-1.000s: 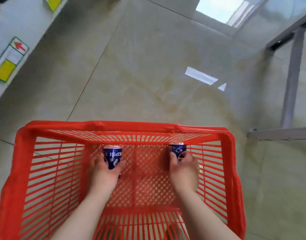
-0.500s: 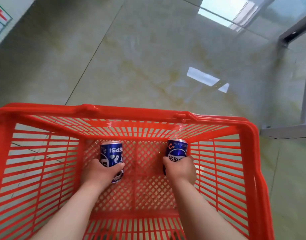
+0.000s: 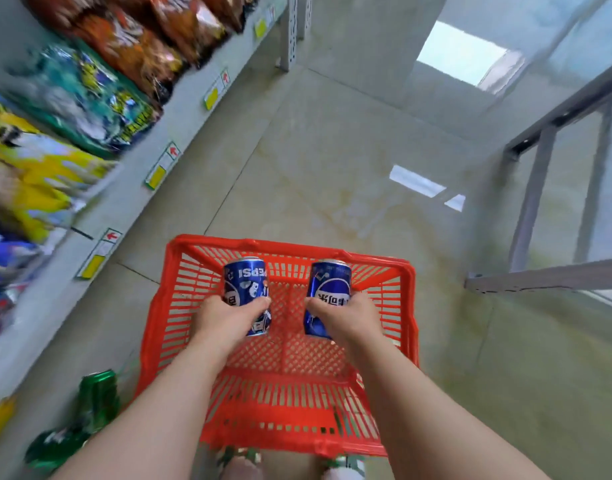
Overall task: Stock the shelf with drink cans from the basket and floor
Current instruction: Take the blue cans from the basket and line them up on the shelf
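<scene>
The left hand (image 3: 228, 320) curls round the lower half of a blue Pepsi drink can (image 3: 245, 280). The right hand (image 3: 348, 317) grips a second blue metal can (image 3: 329, 280) likewise, both tops clear of the fingers, over the red slatted plastic basket (image 3: 228, 243). Half a second ago they sat low inside it; now they're up by its far rim, and a grey shelf (image 3: 133, 188) of snack bags shows on the left.

Two blue cans (image 3: 245, 282) (image 3: 327, 289), two hands (image 3: 225, 320) (image 3: 349, 317), one red basket (image 3: 290, 245) — two blurred green cans (image 3: 98, 393) (image 3: 53, 448).
</scene>
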Action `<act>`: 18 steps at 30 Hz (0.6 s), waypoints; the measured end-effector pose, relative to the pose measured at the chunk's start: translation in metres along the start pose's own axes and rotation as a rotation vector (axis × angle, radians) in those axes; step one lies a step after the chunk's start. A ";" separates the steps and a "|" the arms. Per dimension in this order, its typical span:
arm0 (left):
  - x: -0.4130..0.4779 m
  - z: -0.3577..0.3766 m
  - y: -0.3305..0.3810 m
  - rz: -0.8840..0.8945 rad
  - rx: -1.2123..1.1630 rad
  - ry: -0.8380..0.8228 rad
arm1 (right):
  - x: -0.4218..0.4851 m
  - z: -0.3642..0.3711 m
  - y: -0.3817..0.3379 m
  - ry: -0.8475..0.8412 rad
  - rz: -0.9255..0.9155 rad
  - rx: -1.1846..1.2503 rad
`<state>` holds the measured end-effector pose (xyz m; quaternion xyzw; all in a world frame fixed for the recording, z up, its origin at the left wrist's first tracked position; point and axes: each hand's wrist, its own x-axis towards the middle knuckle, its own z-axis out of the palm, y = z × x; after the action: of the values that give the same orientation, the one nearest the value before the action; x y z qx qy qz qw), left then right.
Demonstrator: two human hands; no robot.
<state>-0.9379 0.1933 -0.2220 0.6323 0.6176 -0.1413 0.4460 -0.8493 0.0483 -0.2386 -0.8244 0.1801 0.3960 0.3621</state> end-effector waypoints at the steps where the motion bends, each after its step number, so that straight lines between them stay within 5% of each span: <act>1: -0.018 -0.011 0.010 -0.001 -0.026 0.004 | -0.019 -0.012 -0.015 -0.018 -0.020 -0.003; 18: -0.327 -0.257 0.140 0.217 -0.267 0.151 | -0.351 -0.189 -0.230 -0.159 -0.391 0.024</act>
<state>-0.9714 0.1910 0.2154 0.6393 0.5906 0.0389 0.4909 -0.8340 0.0669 0.2207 -0.8055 -0.0077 0.3799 0.4547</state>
